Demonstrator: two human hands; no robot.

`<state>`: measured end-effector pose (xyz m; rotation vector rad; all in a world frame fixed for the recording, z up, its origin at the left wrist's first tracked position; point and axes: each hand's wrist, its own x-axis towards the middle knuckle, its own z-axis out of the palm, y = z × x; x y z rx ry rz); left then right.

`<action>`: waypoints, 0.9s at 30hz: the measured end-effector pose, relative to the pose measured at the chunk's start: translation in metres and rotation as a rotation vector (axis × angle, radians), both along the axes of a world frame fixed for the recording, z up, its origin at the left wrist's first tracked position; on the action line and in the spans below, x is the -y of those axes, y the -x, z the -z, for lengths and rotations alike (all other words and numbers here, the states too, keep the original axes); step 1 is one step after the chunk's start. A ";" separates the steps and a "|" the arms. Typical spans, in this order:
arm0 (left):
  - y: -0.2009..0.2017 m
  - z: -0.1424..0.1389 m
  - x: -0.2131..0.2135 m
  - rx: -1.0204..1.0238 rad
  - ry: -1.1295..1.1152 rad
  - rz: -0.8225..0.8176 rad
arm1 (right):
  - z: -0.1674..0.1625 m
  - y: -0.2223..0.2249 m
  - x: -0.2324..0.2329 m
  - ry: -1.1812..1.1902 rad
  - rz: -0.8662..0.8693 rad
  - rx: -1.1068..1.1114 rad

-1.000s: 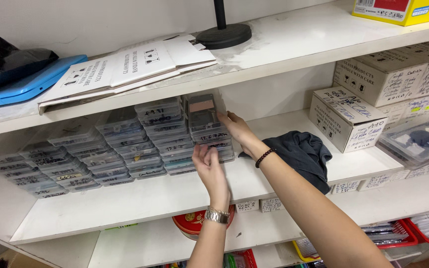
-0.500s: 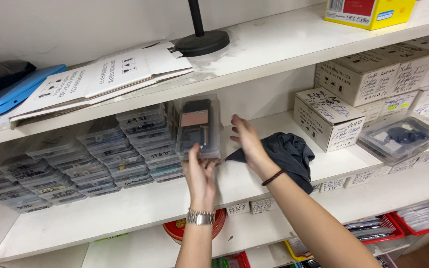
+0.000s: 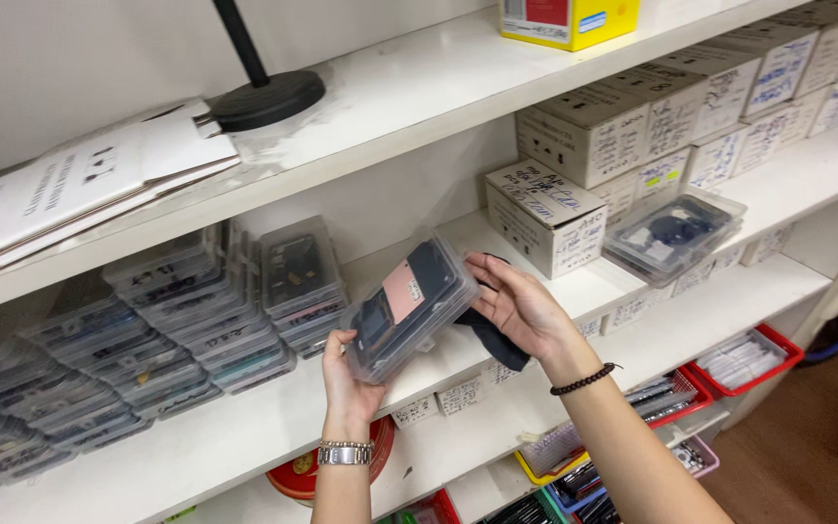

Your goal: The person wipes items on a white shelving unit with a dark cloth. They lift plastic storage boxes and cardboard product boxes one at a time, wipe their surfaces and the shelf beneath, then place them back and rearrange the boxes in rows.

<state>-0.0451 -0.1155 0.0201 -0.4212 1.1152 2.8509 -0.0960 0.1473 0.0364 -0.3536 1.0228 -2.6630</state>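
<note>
Both hands hold a clear plastic case [image 3: 409, 309] tilted in front of the middle shelf [image 3: 244, 442]. The left hand [image 3: 349, 380] grips its lower end, fingers curled round the edge. The right hand [image 3: 519, 306] steadies the upper end, fingers loosely spread. A dark cloth [image 3: 493, 340] lies beneath, possibly touching the palm. Stacked clear cases [image 3: 196, 306] stand just left.

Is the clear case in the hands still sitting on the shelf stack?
No: the clear plastic case is lifted clear of the stacks of cases, held between the left hand and right hand.
</note>
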 end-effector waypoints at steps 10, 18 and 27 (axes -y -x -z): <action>0.003 0.014 -0.004 -0.019 0.014 0.010 | 0.008 -0.011 0.000 -0.031 -0.025 -0.009; 0.004 0.017 -0.002 0.018 0.089 0.006 | 0.023 -0.009 0.018 0.066 0.005 0.057; 0.016 0.028 0.000 -0.018 -0.124 0.061 | 0.016 -0.012 0.020 0.189 -0.061 0.029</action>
